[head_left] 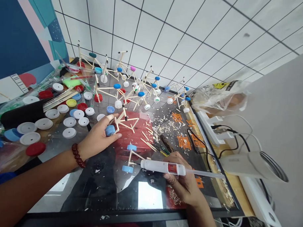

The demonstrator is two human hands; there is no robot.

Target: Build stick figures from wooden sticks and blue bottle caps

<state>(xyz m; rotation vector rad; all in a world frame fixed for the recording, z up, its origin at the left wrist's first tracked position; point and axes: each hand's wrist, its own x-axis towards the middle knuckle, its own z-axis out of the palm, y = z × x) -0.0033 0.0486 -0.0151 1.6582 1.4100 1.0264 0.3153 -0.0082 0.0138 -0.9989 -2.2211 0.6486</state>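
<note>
My left hand [101, 130], a red bead bracelet on its wrist, has thumb and fingers around the front end of a stick tricycle frame [126, 122]. A blue bottle-cap wheel [110, 130] sits at that end, by the palm. My right hand [180, 180] grips a white glue gun [159, 166], with a translucent glue stick [206, 174] sticking out of its back. Its dark nozzle points left, close to a small stick axle [130, 155] with two blue cap wheels. Whether the nozzle touches the axle I cannot tell.
Several finished stick tricycles [141, 94] stand along the back. Loose bottle caps [69, 133] cover the left side. Under the frame lies a red board [130, 136], with cut sticks [148, 144], pliers [162, 148] and shavings beside it. A power strip [212, 129] and cables lie right.
</note>
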